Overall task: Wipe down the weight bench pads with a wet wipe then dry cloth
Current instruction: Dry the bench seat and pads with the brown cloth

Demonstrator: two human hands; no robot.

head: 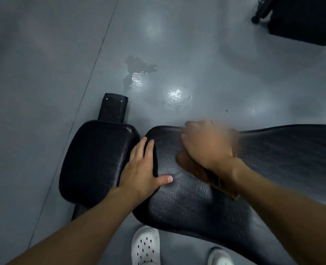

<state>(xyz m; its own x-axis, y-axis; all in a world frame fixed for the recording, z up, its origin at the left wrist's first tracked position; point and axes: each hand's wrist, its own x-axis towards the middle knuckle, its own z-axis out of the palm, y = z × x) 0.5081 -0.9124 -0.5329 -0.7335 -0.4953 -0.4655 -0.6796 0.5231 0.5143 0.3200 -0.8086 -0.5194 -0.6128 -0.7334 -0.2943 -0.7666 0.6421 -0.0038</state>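
Note:
Two black bench pads lie below me: a short seat pad on the left and a long back pad running off to the right. My left hand rests flat over the gap between them, with straight fingers and the thumb on the back pad. My right hand, blurred by motion, holds a brown cloth bunched under its palm against the back pad. Part of the cloth trails out beneath the wrist.
A black frame post sticks out beyond the seat pad. The grey floor has a wet puddle. A black piece of equipment stands at the top right. My white clogs are beside the bench's near edge.

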